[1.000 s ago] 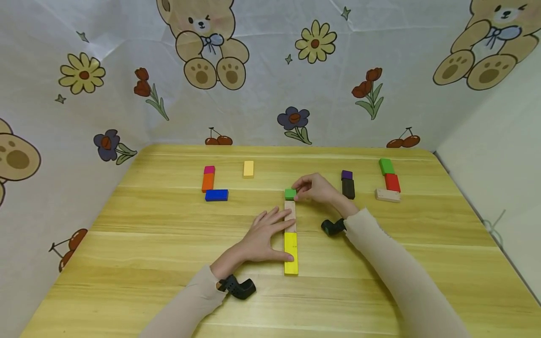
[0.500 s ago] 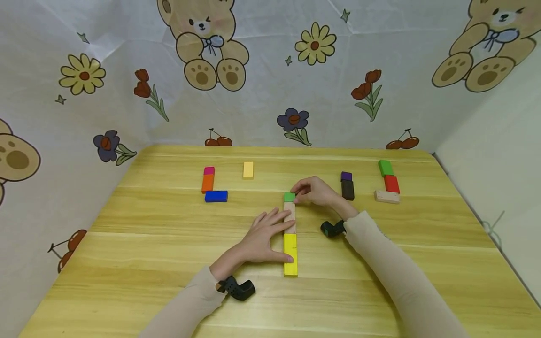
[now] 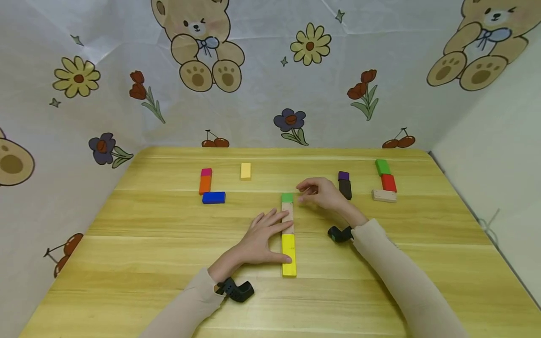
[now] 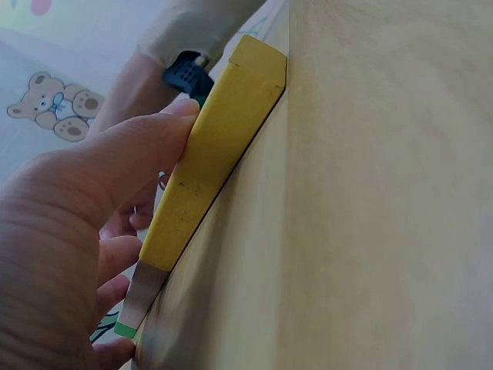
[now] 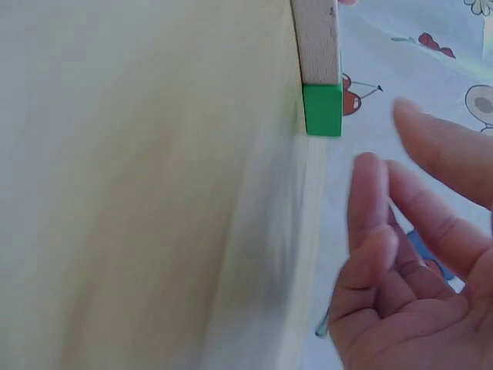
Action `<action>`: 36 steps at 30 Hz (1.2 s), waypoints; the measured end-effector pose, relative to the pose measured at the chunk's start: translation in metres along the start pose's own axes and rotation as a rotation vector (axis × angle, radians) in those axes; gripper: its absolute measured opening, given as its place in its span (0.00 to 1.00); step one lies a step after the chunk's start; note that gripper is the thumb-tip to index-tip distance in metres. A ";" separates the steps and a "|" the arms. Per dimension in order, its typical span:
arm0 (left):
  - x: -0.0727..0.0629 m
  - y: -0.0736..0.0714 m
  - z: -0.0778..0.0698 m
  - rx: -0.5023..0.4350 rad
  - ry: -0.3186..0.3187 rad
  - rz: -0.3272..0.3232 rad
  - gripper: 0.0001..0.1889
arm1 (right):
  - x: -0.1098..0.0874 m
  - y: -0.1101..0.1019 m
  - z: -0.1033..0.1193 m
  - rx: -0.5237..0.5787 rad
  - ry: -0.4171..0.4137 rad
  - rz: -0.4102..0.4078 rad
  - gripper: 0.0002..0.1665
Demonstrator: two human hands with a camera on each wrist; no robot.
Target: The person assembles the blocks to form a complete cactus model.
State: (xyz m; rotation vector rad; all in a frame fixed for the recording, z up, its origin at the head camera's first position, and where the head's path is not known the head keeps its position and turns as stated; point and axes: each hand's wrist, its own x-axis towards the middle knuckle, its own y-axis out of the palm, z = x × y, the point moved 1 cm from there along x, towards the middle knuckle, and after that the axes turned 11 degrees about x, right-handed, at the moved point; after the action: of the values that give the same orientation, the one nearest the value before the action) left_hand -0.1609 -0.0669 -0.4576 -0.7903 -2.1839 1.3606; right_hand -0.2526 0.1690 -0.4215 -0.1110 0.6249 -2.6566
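A yellow block (image 3: 289, 246), a pale wood block (image 3: 288, 226) and a small green block (image 3: 287, 197) lie end to end in a straight line on the table. My left hand (image 3: 259, 241) rests over this row with spread fingers, its thumb on the yellow block and its fingertips on the pale one. In the left wrist view the thumb lies against the yellow block's face. To the right of the green block, my right hand (image 3: 322, 193) is apart from it, thumb and forefinger separated with nothing between them; the right wrist view shows that gap too.
At the left lie a pink block (image 3: 206, 172), an orange block (image 3: 204, 185), a blue block (image 3: 213, 197) and a light yellow block (image 3: 245, 172). On the right are purple (image 3: 343, 176), black (image 3: 345, 189), green (image 3: 382, 167), red (image 3: 389, 183) and pale wood (image 3: 384, 195) blocks. A printed cloth hangs behind.
My right hand has let go of the small green block and drawn off to the right. The green block now sits flush with the pale one. My left hand has stayed in place.
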 end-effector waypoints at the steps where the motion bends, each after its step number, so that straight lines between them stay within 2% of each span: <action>1: 0.000 0.000 0.000 0.001 0.003 -0.003 0.47 | -0.005 -0.003 0.000 -0.005 -0.003 -0.023 0.21; 10: -0.001 -0.001 -0.001 0.005 0.003 0.001 0.47 | -0.046 -0.036 -0.015 -0.014 -0.053 -0.251 0.22; 15: -0.002 -0.002 -0.001 0.004 0.003 -0.004 0.47 | -0.061 -0.052 -0.028 -0.019 -0.032 -0.355 0.26; 21: -0.001 0.000 -0.001 0.012 0.014 -0.015 0.48 | -0.070 -0.065 -0.034 -0.013 -0.027 -0.428 0.31; 28: -0.002 0.001 -0.001 -0.001 0.010 -0.014 0.48 | -0.079 -0.081 -0.040 -0.034 -0.017 -0.487 0.32; 36: -0.001 0.001 0.000 -0.003 0.015 -0.025 0.48 | -0.100 -0.105 -0.053 -0.047 0.029 -0.576 0.34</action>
State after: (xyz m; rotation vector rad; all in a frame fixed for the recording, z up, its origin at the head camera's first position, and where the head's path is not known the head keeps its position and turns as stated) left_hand -0.1601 -0.0674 -0.4583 -0.7687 -2.1773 1.3354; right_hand -0.2094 0.3174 -0.4209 -0.3072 0.7567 -3.1973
